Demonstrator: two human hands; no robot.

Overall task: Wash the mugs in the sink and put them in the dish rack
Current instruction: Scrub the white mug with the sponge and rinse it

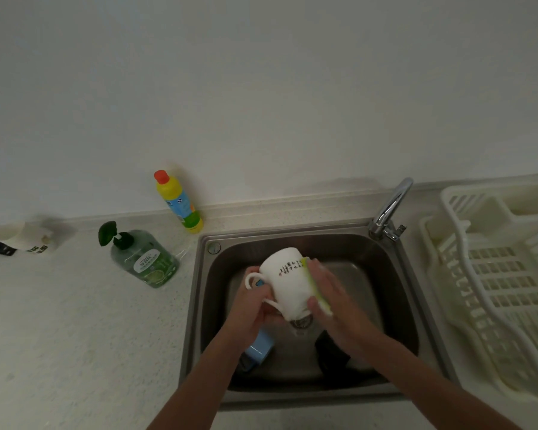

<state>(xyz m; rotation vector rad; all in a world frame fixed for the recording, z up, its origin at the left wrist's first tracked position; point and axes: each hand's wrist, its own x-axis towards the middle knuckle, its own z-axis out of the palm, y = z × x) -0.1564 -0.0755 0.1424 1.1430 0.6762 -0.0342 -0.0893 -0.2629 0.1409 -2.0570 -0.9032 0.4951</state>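
A white mug [288, 282] with dark lettering is held over the steel sink [395, 293], its bottom pointing up and away. My left hand [253, 307] grips it at the handle side. My right hand [330, 293] holds a yellow-green sponge [317, 291] flat against the mug's right side. Below my left wrist a blue mug [260, 347] lies on the sink floor, and a dark mug [331, 356] lies under my right forearm, both partly hidden. The white dish rack [494, 274] stands to the right of the sink, with no mug in its visible part.
The chrome tap [390, 206] rises at the sink's back right corner. On the counter to the left stand a green soap pump bottle [143, 257] and a yellow bottle with a red cap [179, 203]. A white cup [25, 237] lies at the far left.
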